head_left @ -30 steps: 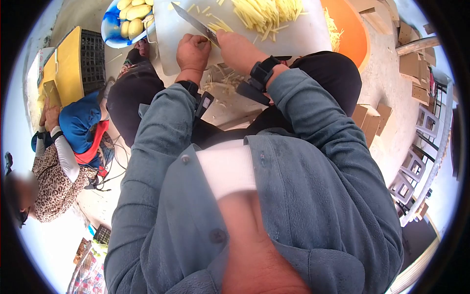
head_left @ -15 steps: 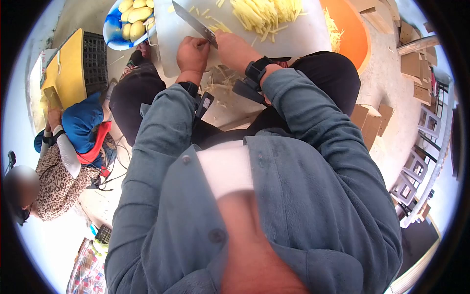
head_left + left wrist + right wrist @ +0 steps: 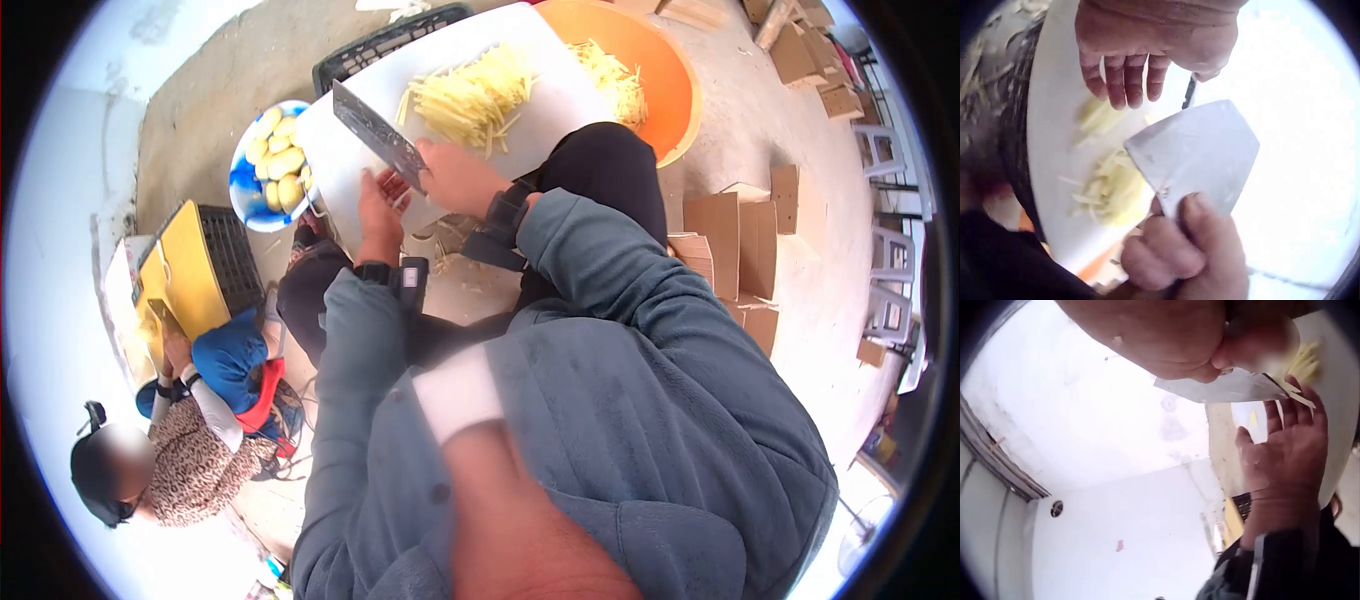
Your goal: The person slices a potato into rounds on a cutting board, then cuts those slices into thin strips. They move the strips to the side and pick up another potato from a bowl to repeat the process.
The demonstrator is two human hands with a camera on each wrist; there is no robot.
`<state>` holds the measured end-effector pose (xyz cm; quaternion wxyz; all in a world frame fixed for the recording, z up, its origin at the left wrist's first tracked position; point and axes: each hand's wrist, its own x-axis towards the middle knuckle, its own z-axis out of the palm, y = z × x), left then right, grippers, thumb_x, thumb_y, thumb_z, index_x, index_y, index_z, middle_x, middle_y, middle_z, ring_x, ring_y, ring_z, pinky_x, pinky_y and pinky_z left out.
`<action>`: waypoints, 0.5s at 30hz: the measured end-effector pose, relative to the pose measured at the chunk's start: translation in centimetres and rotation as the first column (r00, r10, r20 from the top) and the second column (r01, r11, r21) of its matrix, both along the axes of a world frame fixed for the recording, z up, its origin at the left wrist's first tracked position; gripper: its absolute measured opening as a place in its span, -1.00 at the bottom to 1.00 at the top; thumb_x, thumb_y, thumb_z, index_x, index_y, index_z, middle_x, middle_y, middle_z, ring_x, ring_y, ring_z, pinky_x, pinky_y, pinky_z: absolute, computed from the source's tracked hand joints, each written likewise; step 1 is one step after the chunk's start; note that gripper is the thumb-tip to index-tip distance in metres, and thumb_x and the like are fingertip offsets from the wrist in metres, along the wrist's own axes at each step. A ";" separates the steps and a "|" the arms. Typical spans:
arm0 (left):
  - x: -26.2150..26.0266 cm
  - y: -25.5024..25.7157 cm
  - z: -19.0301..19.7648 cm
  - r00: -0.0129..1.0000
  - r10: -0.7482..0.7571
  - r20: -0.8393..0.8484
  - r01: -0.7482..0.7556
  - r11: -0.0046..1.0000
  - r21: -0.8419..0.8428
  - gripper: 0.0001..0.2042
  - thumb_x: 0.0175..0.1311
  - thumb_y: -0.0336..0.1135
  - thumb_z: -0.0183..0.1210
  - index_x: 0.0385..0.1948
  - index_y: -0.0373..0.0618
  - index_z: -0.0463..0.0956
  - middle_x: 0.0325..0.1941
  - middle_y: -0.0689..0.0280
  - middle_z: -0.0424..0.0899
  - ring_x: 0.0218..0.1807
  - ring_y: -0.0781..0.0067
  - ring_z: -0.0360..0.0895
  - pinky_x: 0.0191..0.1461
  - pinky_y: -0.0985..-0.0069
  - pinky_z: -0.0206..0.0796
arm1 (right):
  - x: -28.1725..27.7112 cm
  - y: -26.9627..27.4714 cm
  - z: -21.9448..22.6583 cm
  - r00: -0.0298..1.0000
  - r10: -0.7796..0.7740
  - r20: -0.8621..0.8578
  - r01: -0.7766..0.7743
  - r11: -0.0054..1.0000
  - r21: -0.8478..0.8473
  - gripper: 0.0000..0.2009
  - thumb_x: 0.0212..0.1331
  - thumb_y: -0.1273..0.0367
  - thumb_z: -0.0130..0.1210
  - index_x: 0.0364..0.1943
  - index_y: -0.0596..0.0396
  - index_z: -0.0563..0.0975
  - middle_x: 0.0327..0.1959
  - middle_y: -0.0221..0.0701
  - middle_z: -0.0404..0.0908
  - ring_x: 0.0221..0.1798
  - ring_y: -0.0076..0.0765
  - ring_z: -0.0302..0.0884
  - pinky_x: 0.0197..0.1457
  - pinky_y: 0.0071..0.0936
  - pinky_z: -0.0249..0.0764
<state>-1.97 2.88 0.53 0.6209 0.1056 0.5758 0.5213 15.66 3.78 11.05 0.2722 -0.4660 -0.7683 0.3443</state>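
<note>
My right hand (image 3: 462, 178) grips a cleaver (image 3: 375, 130) by its handle end, its broad blade held over the white cutting board (image 3: 560, 85). Beside the blade, my left hand (image 3: 380, 205) has its fingers extended and holds nothing. The right wrist view shows that left hand (image 3: 1294, 447) palm-side, fingertips close to the blade's edge and some potato strips. A pile of cut potato strips (image 3: 475, 95) lies on the board beyond the blade. In the left wrist view the cleaver (image 3: 1204, 150) shows its flat face, thumb pressed along it.
An orange basin (image 3: 675, 100) with more potato strips stands against the board's right. On the left is a blue-and-white bowl (image 3: 243, 190) of peeled potatoes (image 3: 287, 163). A black crate (image 3: 390, 42) is behind the board. Another person (image 3: 200, 460) sits at left; cardboard boxes (image 3: 740, 240) stand at right.
My left hand's curled fingers have straightened, with the palm turned toward the blade. The cleaver now shows more of its flat face. The head view has swung, shifting the board lower and left.
</note>
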 end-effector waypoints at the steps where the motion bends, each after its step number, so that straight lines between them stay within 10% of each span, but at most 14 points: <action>1: 0.6 0.1 2.0 0.984 0.023 0.175 -0.014 0.998 -0.053 -0.33 0.34 0.27 -0.22 0.20 -0.16 0.31 0.12 0.23 0.53 0.17 0.15 0.39 0.18 0.13 0.17 | 0.2 0.0 0.5 1.000 -0.021 -0.006 0.021 1.000 0.012 -0.82 0.09 0.49 -0.07 -0.24 0.30 0.41 -0.39 0.08 0.58 -0.30 0.19 0.57 -0.22 -0.08 0.48; 4: 0.3 0.1 3.8 0.851 -0.005 0.526 -0.031 0.998 0.060 -0.30 0.29 0.31 -0.18 0.22 -0.12 0.28 0.26 0.18 0.42 0.33 0.08 0.24 0.31 0.10 0.06 | 0.5 -0.1 2.0 0.973 -0.062 -0.224 0.001 0.965 -0.262 -0.70 0.09 0.43 -0.04 -0.12 0.34 0.40 -0.49 -0.04 0.54 -0.54 -0.11 0.56 -0.46 -0.24 0.46; 8: 1.2 0.8 7.1 0.995 -0.040 0.095 0.031 0.995 0.094 -0.25 0.20 0.34 -0.12 0.26 -0.09 0.26 0.28 0.17 0.41 0.33 0.11 0.29 0.37 0.03 0.08 | 0.4 -0.7 4.4 0.942 -0.112 -0.315 -0.061 0.869 -0.492 -0.67 0.06 0.44 -0.03 -0.08 0.35 0.41 -0.51 -0.13 0.55 -0.64 -0.26 0.51 -0.58 -0.32 0.42; 10: 0.9 1.2 8.0 0.891 -0.239 0.386 0.138 0.952 0.272 -0.35 0.26 0.20 -0.07 0.26 -0.06 0.29 0.24 0.23 0.48 0.23 0.12 0.42 0.30 0.21 0.21 | 0.3 -0.5 4.2 0.917 -0.142 -0.374 -0.071 0.862 -0.502 -0.69 0.05 0.46 -0.03 -0.11 0.36 0.41 -0.54 -0.13 0.55 -0.68 -0.25 0.50 -0.62 -0.33 0.38; 15: 0.1 1.4 7.5 0.985 -0.099 0.142 0.073 0.982 0.177 -0.51 0.31 0.03 -0.04 0.21 0.01 0.35 0.16 0.29 0.52 0.15 0.17 0.48 0.14 0.19 0.36 | 0.4 0.5 2.6 0.918 -0.125 -0.376 -0.088 0.861 -0.501 -0.73 0.03 0.49 -0.04 -0.19 0.43 0.41 -0.63 -0.15 0.52 -0.69 -0.24 0.50 -0.66 -0.33 0.36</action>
